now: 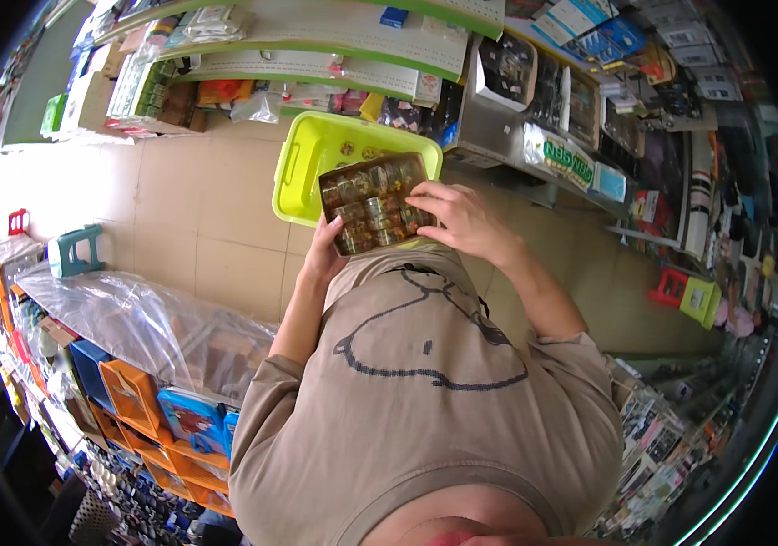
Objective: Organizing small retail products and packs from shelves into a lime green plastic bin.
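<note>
While the left hand grips the tray of small gold tins from below, the right hand lies spread on top, above a yellow-green bin.

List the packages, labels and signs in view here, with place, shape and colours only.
Flat box of small gold-and-dark rolls: held in left hand, right hand on it.
Lime bin: floor behind box, rectangular.
White-and-green package: right shelf, oblong.
Blue packets: upper right, hanging.
Orange and blue packs: lower left, boxy.

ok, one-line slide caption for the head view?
Left hand holds a tray of small rolls; right hand touches it above a lime basket.
</note>
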